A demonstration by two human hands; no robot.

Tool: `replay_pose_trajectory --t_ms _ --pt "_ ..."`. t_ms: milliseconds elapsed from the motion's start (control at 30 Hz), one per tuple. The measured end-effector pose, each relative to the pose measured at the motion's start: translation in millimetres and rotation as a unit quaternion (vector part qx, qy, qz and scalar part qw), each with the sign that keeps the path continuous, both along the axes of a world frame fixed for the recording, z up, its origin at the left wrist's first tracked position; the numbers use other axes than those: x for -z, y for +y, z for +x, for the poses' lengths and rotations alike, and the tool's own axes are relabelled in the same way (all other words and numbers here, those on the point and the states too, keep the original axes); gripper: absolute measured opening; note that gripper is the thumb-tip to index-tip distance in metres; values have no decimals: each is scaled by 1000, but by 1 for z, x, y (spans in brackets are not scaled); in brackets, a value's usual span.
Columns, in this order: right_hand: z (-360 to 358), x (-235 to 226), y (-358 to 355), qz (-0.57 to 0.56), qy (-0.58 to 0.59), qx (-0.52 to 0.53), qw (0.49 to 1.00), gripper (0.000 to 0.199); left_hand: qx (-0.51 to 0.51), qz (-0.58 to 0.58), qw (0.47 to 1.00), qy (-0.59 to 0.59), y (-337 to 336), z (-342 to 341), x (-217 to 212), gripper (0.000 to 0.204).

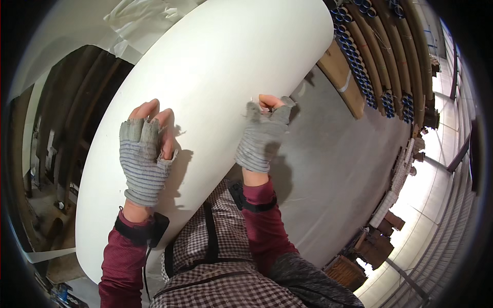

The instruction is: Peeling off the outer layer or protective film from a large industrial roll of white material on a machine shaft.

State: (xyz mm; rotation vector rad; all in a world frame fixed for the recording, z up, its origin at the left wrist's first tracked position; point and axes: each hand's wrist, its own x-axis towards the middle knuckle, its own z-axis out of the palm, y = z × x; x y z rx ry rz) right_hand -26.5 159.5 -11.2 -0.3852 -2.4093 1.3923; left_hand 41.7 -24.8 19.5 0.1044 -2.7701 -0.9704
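Fingers [149, 109] of my left hand [144, 154] bend loosely, released, over a smooth, long white roll [205, 77]; it lies beneath them, its right edge beside my right hand [263, 136], curled, its grip unclear.

Grey striped fingerless knit gloves [144, 174], maroon fabric sleeves [120, 267], black wristbands [131, 231] with box-shaped modules [159, 229], thin black cable [145, 277], dark-and-white checked cloth garment [231, 244] with black straps [210, 231]

I observe a smooth grey floor [339, 169]; directly on it lies a long, flat, brown cardboard-like piece [336, 66]. What bears the large white rounded roll [205, 77] is hidden.
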Motion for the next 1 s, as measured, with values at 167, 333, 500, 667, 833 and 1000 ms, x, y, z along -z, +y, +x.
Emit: replay_pose_trajectory --t_ms 167,333,500,667,833,1000 --pt "2 4 -7 -118 -1 -2 993 18 2 -5 1000 10 -1 1 7 40" --pt "-7 12 -2 -19 -19 -3 1000 15 -3 -27 999 21 -1 1 7 40" --pt "-7 0 0 -4 -58 -23 998 14 2 -26 999 23 -2 1 9 40" --pt "-4 9 7 52 41 -36 997 13 -4 -26 999 18 -1 1 7 41" --pt "-4 2 8 30 8 -90 995 10 -10 -12 1000 11 -1 2 4 42" --pt "-13 -10 6 101 -61 -70 991 9 -18 -10 1000 10 0 0 2 41"
